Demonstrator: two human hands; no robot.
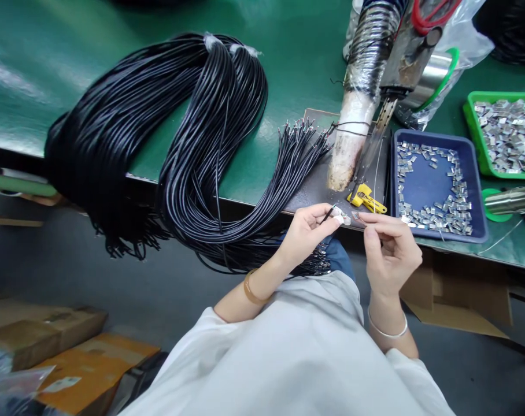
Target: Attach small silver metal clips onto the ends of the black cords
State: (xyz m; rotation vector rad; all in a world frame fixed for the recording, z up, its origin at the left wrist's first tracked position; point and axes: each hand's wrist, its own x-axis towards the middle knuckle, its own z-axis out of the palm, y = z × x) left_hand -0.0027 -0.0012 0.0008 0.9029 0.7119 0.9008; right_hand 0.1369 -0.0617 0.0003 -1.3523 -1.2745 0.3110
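Note:
My left hand (308, 232) pinches the end of a black cable (329, 214) near the table's front edge, with white covering on its fingertips. Just to the right, my right hand (391, 247) is closed at thumb and forefinger on a small metal connector (356, 215), its tip pointing toward the cable end. The two hands are a short gap apart. Behind them lies a yellow cutter-like tool (366, 199), below the metal nozzle of a soldering tool (386, 112). A bundle of black cables (240, 228) with stripped ends (303, 130) sweeps in from the left.
A blue tray (436, 173) of small metal connectors stands right of my hands, a green tray (505, 136) of more beyond it. Solder spools (433, 78) sit nearby. A plastic-wrapped duct (362, 92) hangs over the bench. Cardboard boxes (84, 370) lie on the floor at left.

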